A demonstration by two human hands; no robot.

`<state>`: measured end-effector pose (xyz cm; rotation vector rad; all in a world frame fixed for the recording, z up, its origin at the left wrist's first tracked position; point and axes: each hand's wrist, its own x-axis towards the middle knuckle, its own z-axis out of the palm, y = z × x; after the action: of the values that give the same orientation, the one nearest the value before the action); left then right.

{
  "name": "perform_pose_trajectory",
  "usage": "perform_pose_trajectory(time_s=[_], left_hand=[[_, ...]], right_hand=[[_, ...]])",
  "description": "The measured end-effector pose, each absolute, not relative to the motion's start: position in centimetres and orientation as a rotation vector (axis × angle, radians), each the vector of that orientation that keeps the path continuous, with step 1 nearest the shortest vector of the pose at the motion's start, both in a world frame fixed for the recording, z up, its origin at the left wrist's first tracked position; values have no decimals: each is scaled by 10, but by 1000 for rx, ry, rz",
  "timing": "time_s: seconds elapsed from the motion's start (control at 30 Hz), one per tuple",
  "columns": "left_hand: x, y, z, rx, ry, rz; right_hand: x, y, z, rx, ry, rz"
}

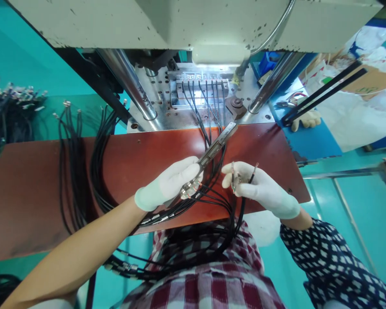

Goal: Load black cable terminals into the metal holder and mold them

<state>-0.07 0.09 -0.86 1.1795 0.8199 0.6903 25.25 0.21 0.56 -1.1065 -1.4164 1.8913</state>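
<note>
At the far left a bundle of black cables (pixel 9 111) lies with its metal tips up, and beside it more loops (pixel 80 167) hang over the back edge of the brown bench (pixel 35 193).

The left hand (pixel 169 184), in a white glove, is closed around a long metal bar (pixel 217 143) (a comb-like jig, by the look of it), holding its near end low while the far end points up toward the press. Several cable ends cross under this hand and seem gathered against the bar near the fingers.

Beyond the bar, a row of cables (pixel 206 92) already sits in the mould (pixel 199 88) on the press plate, between the two steel columns.

The right hand (pixel 260 189), also gloved, pinches a single cable end (pixel 244 178) between thumb and fingers, its tip poking up just beside the bar and apart from it. The rest of that cable drops into the black loops in the lap.

My judgement: the step in hand is loading cable ends into the bar, one at a time. The next move would call for bringing the pinched tip across to a free slot, lined up with the bar's length, while the left hand holds the bar steady.

At right, a glove (pixel 304 120) and black rods (pixel 324 92) rest on the blue surface.
</note>
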Motion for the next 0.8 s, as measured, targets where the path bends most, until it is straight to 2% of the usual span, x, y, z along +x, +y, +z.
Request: perform_pose_trajectory(time_s=[0.2, 0.33, 0.43, 0.63, 0.7, 0.8], left_hand=[[1, 4, -8, 1001, 748, 697], [-3, 9, 9, 593, 624, 601], [-11, 8, 33, 507, 532, 589], [-24, 4, 61, 721, 534, 618], [-21, 3, 54, 902, 701, 602], [-8, 2, 34, 1165, 887, 669]], right_hand=[[277, -1, 11, -1131, -1608, 1995], [276, -6, 4, -1158, -1512, 2004], [271, -2, -4, -1102, -1290, 1958], [265, 25, 5, -922, -739, 1725], [257, 28, 16, -851, -781, 1658], [234, 25, 28, -1026, -1153, 1657]])
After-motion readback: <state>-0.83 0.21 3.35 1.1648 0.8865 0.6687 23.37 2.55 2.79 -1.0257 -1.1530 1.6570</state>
